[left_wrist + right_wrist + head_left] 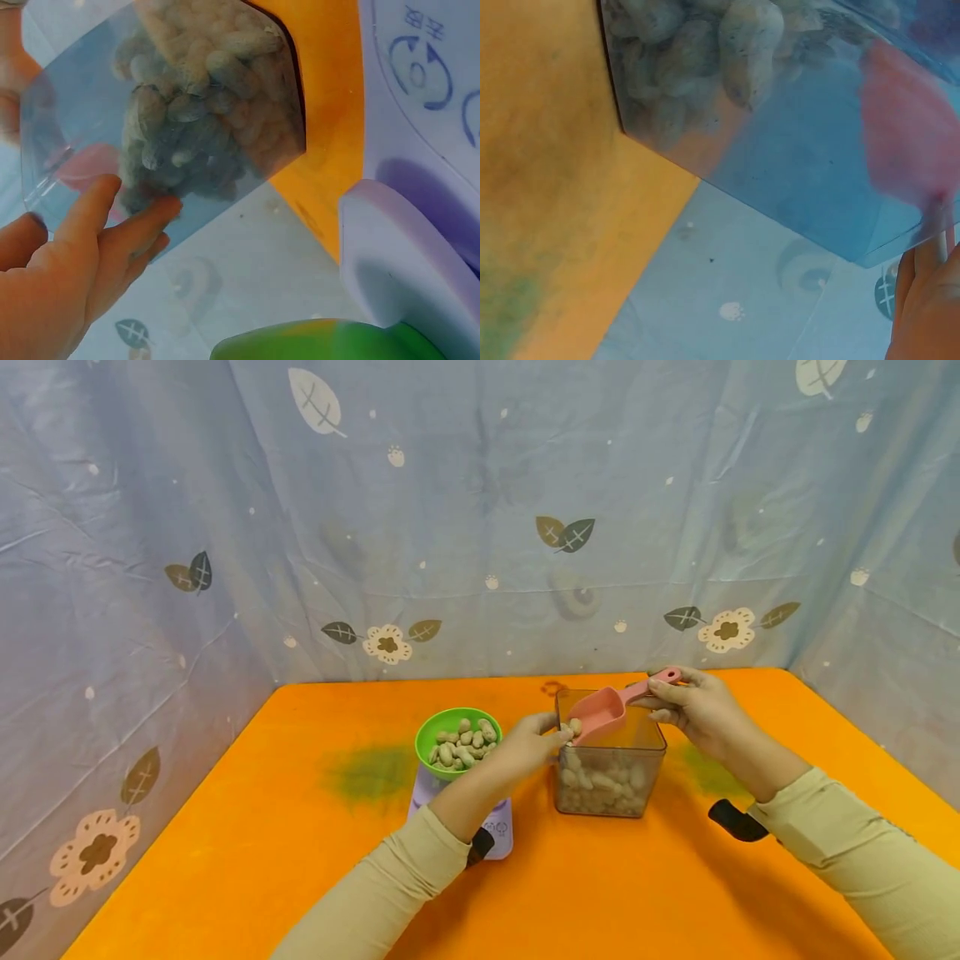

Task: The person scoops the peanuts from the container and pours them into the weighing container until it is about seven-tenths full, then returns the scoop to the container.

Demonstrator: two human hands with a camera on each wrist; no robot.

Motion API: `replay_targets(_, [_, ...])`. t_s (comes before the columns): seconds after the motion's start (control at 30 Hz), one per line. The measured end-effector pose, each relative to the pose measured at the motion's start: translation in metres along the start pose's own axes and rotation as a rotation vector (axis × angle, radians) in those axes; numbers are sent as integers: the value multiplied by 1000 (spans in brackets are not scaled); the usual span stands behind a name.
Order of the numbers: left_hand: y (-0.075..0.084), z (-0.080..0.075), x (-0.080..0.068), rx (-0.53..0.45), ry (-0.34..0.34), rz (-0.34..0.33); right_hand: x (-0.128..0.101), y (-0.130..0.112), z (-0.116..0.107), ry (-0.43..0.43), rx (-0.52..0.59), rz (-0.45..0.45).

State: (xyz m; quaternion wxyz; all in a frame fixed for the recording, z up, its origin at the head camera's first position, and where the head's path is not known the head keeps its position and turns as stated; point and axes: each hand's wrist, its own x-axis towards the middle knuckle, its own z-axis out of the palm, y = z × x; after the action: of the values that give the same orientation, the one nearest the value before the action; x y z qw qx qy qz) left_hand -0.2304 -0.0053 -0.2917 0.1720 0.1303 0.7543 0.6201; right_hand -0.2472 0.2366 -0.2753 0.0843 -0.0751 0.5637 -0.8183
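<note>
Overhead, the right hand grips a pink plastic scoop above the clear square peanut container; the left hand's relaxed fingers touch its rim.

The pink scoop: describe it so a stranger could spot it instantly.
On the orange table stands a clear square container of peanuts. The pink scoop hangs over its open top, held by the right hand. It is the only pink thing there.
</note>
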Motion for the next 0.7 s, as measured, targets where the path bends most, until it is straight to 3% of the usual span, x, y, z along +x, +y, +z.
replay_targets(0.33, [1, -1, -5, -38, 42, 15, -2, 0, -16, -69, 228, -10])
replay_targets(0.47, [5, -11, -17, -46, 55, 14, -4, -3, -18, -84, 320, -10])
replay_targets(0.7, [6, -33, -35, -26, 125, 89, -7, -10, -13, -86, 372, -9])
